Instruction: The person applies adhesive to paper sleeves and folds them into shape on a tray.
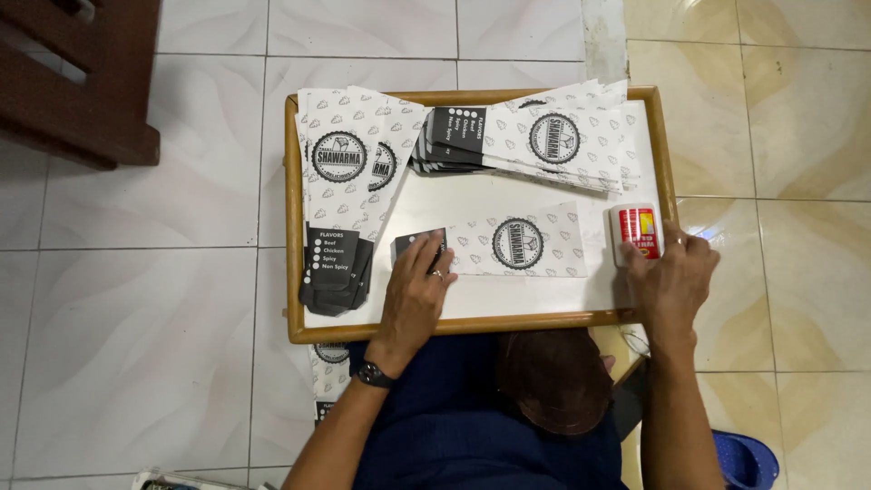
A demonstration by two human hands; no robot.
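Note:
A flat printed paper sleeve (522, 243), white with a black end and a round emblem, lies on a white tray with a wooden rim (472, 324). My left hand (415, 289) presses down on its black end, fingers flat. My right hand (670, 277) rests at the tray's right edge, fingers on a small white and red container (636, 229). Whether it grips the container or only touches it is unclear.
Two stacks of the same paper sleeves lie on the tray, one at the left (343, 195), one fanned at the back (531, 141). More sleeves (328, 367) lie on the tiled floor under the tray. Dark wooden furniture (82, 77) stands far left. A blue slipper (746, 458) is at lower right.

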